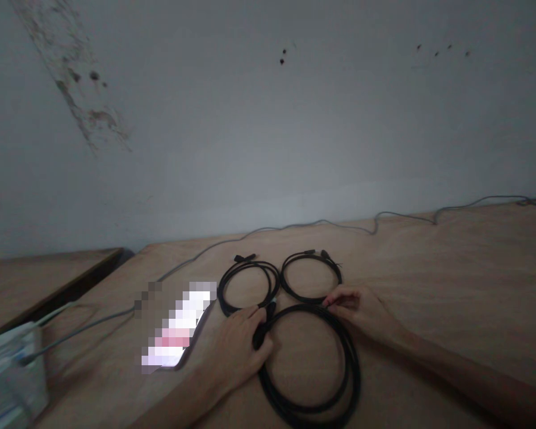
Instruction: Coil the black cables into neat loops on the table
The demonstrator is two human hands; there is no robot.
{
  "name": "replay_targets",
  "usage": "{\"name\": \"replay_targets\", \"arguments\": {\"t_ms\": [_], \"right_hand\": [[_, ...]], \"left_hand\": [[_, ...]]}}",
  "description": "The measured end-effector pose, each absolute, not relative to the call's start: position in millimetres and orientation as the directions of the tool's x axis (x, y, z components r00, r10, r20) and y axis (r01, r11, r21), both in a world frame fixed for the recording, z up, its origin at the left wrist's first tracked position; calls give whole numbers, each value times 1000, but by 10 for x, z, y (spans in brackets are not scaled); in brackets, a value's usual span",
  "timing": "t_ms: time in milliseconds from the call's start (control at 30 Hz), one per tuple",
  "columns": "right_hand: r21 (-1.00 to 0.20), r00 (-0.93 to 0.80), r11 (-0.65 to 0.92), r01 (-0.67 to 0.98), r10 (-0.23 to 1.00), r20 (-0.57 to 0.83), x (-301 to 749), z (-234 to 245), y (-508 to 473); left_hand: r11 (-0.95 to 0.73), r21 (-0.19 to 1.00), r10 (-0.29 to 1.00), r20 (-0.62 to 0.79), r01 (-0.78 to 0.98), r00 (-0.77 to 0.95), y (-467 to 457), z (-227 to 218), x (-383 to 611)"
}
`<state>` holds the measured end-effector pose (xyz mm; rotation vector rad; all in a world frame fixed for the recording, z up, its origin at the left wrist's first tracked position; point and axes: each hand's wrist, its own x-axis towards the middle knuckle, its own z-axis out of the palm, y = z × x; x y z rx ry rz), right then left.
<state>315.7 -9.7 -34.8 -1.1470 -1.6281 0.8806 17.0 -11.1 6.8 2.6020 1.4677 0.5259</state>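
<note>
Black cable coil [352, 381] apparently held by left grip [236, 351] and right grip [355, 310]

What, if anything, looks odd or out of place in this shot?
The grey wall shows dark flaking stains at upper left, like damp damage. Beside the large black coiled cable on the pale wooden tabletop, a pixelated patch hides an object, so what it is cannot be told.
</note>
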Motion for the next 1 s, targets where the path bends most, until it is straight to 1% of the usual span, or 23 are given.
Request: {"name": "replay_targets", "arguments": {"t_ms": [100, 233, 333, 667, 833, 900, 1000], "right_hand": [[-873, -190, 349, 340, 935, 300, 3191, -311, -101], [-758, -230, 449, 474, 894, 385, 3231, -281, -82], [-727, -262, 485, 486, 875, 408, 3249, -267, -70], [-739, -274, 466, 487, 885, 377, 3251, -133, -165], [-755, -228, 363, 546, 932, 283, 3199, -102, -187], [-801, -196, 324, 503, 946, 259, 3176, -105, -191], [-872, -151, 289, 394, 957, 248, 3154, -104, -194]], "left_hand": [[-530, 269, 845, 239, 804, 478, -110, 69, 164], [-533, 262, 844, 234, 805, 483, -102, 74, 159], [-528, 266, 848, 218, 806, 483, -97, 75, 160], [-537, 273, 843, 224, 799, 490, -94, 64, 160], [-542, 264, 837, 250, 798, 486, -86, 26, 138], [-539, 261, 839, 254, 801, 482, -78, 13, 135], [-532, 263, 843, 251, 805, 476, -70, 9, 137]]}}
